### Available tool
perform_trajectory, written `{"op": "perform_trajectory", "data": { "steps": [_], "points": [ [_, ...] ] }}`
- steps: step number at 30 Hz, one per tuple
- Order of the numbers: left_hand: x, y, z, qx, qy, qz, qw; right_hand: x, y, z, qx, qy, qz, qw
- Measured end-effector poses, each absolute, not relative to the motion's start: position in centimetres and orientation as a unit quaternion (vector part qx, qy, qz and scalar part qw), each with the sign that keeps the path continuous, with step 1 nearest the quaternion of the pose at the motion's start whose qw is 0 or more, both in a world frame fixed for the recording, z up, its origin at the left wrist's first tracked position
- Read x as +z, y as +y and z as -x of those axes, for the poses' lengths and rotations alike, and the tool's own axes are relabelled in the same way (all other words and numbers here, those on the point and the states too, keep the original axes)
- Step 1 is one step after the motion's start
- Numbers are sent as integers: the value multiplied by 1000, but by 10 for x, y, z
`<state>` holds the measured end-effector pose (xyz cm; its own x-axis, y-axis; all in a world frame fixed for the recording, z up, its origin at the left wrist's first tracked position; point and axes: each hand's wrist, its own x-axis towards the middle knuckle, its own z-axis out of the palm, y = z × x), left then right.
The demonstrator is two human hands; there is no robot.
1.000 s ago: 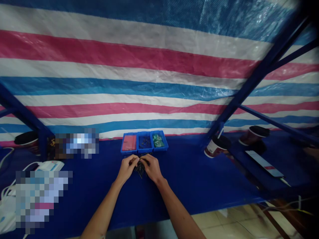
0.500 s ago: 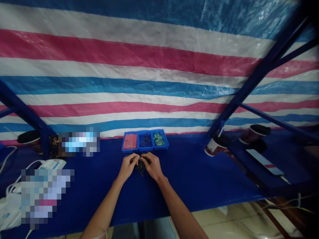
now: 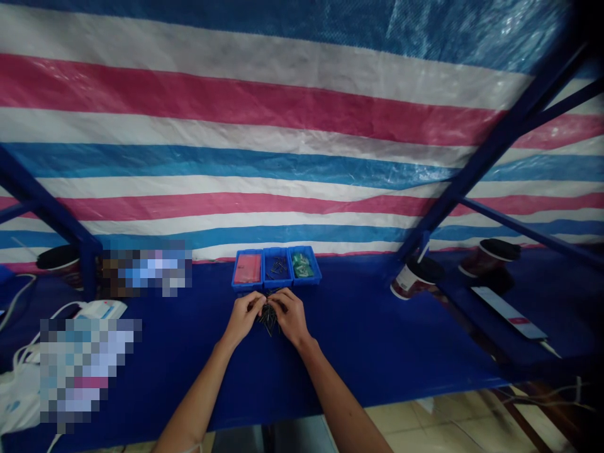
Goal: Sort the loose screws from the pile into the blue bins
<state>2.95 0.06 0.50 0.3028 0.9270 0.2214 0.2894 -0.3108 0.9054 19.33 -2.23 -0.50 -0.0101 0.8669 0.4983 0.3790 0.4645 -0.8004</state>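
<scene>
Thin dark pieces (image 3: 268, 321) lay piled on tabletop (image 3: 358, 340), long axes mixed, some pointed toward me. My left hand (image 3: 242, 316), right hand (image 3: 292, 316) curled at pile; couldn't tell if fingertips closed or gripping.

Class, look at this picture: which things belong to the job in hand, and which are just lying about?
Probably in use:
pile of thin dark pieces, at left hand and right hand;
three blue trays just beyond, holding pink, dark and green items.

Probably lying about:
dark-lidded cups;
flat phone-like slab;
white device with a cable;
pixelated objects, unidentifiable.
</scene>
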Motion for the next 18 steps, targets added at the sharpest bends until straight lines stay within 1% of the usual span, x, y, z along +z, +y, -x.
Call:
{"op": "perform_trajectory", "data": {
  "steps": [7,14,16,18],
  "points": [
    [2,1,-29,389,450,-705,386,-4,-23,-194,224,-696,450,512],
    [3,0,-29,387,436,-725,366,-6,-25,-195,196,-727,510,415],
    [4,0,-29,385,433,-726,370,-6,-24,-195,199,-726,515,411],
    [4,-1,-29,383,433,-725,375,-6,-24,-195,207,-721,506,425]
  ]
}}
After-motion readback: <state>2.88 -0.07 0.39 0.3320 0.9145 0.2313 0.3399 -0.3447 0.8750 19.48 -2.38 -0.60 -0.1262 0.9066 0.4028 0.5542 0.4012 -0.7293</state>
